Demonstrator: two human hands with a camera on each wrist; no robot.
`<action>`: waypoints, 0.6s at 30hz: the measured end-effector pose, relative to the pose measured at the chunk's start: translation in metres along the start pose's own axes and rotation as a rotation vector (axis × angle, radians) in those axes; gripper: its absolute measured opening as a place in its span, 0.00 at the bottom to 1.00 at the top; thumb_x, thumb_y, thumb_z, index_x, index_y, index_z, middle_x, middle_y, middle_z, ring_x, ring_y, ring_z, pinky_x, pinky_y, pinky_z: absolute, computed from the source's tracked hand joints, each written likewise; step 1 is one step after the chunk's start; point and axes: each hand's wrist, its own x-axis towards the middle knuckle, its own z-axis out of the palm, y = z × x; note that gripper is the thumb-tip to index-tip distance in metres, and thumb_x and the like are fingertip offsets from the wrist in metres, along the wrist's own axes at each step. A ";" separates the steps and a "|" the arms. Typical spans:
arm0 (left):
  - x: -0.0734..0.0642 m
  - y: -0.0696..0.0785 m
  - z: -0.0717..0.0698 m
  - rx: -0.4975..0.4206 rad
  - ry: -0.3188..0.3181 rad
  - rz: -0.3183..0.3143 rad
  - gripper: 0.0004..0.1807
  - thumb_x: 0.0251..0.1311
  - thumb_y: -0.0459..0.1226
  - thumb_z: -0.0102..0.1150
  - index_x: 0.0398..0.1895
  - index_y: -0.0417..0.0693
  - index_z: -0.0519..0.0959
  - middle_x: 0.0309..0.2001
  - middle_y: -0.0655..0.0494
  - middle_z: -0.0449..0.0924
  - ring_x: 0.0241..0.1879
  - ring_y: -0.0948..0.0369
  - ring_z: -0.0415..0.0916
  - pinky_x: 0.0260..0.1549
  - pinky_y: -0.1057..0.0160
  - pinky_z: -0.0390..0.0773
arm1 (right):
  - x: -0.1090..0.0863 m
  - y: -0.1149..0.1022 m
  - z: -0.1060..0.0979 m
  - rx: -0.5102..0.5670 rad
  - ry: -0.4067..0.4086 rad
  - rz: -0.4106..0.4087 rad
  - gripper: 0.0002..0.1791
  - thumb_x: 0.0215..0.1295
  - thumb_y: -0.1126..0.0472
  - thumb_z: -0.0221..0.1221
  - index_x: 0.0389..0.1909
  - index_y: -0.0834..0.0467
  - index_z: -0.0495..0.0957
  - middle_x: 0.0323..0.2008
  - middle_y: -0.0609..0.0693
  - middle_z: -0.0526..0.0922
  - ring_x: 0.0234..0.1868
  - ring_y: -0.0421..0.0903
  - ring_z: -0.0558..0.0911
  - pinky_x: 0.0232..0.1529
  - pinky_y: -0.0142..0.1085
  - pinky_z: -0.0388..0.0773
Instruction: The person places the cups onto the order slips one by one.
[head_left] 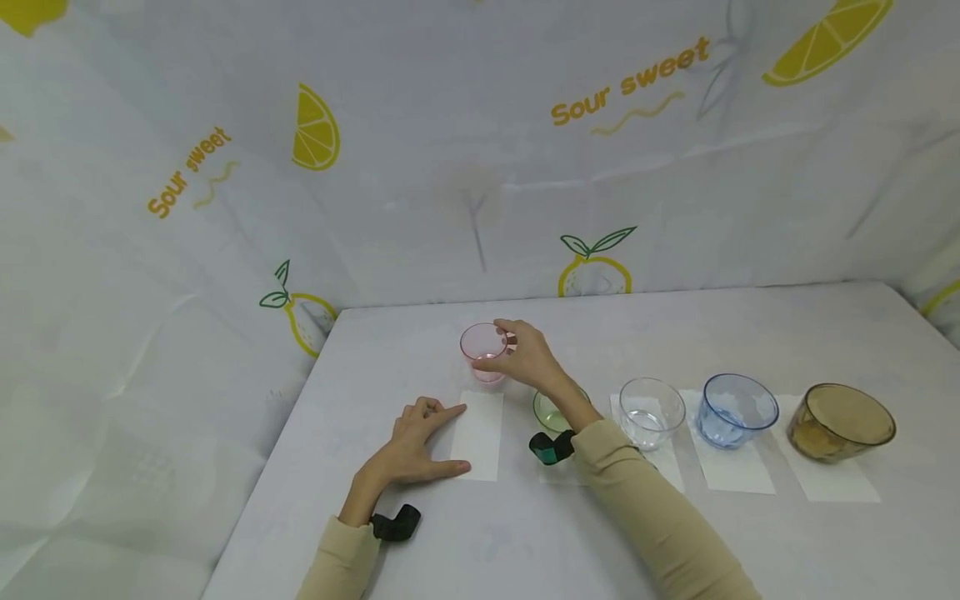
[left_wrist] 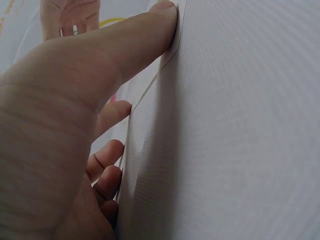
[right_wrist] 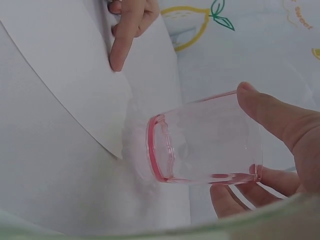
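In the head view my right hand (head_left: pixel 529 360) grips a small pink glass bowl (head_left: pixel 486 367) by its side, near the back of the table. The right wrist view shows the thumb and fingers on opposite sides of the pink bowl (right_wrist: pixel 200 142), its base close over the table. My left hand (head_left: pixel 412 444) rests low at a white paper rectangle (head_left: pixel 482 437) in front of the bowl. Its index finger and thumb are stretched out, their tips on the paper's left edge. The other fingers bend loosely, as the left hand (left_wrist: pixel 55 100) shows in its own wrist view.
To the right stand a green bowl (head_left: pixel 551 414), partly behind my right forearm, a clear bowl (head_left: pixel 651 417), a blue bowl (head_left: pixel 735 412) and a larger amber bowl (head_left: pixel 840 425), on white paper pieces. A lemon-printed sheet (head_left: pixel 450 167) hangs behind the table.
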 end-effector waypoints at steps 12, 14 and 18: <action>0.000 0.000 0.000 0.003 0.000 0.002 0.46 0.50 0.59 0.74 0.74 0.61 0.71 0.56 0.54 0.66 0.53 0.56 0.60 0.53 0.50 0.62 | -0.012 -0.012 -0.012 0.026 -0.060 -0.009 0.45 0.57 0.53 0.75 0.73 0.63 0.68 0.68 0.64 0.74 0.67 0.63 0.77 0.61 0.53 0.80; 0.000 0.000 0.000 -0.001 0.004 0.005 0.46 0.50 0.59 0.75 0.74 0.61 0.71 0.55 0.54 0.66 0.52 0.56 0.60 0.53 0.50 0.61 | -0.014 -0.013 -0.014 0.033 -0.074 -0.007 0.45 0.56 0.53 0.75 0.73 0.62 0.68 0.67 0.64 0.74 0.68 0.63 0.77 0.61 0.53 0.80; -0.001 0.000 0.001 -0.008 0.013 0.008 0.46 0.49 0.59 0.75 0.73 0.60 0.72 0.54 0.54 0.66 0.51 0.56 0.60 0.53 0.51 0.61 | -0.019 -0.016 -0.017 0.037 -0.087 -0.019 0.45 0.56 0.52 0.75 0.73 0.60 0.69 0.68 0.62 0.74 0.67 0.61 0.77 0.60 0.52 0.81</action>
